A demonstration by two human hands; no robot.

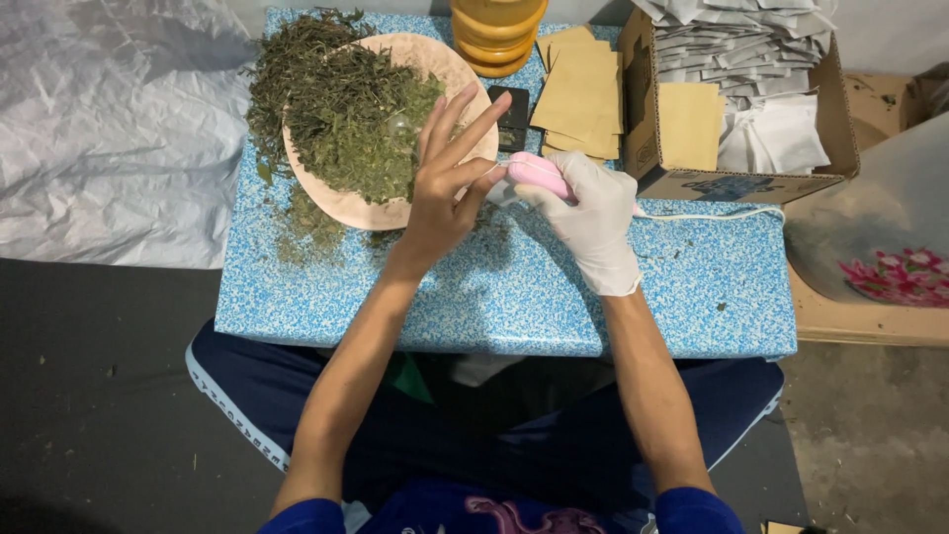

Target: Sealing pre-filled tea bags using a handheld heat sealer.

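Note:
My right hand, in a white glove, grips a small pink device with a white cord running to the right. My bare left hand is raised beside it, thumb and forefinger pinching something small and white at the device's tip, the other fingers spread upward. Both hands hover over a low blue speckled table. Just left of them lies a round pink tray heaped with dried green leaves.
Tan paper sachets lie stacked behind the hands. A cardboard box at the back right holds white and tan packets. A yellow jar and a small black object stand at the back. Leaf crumbs scatter near the tray.

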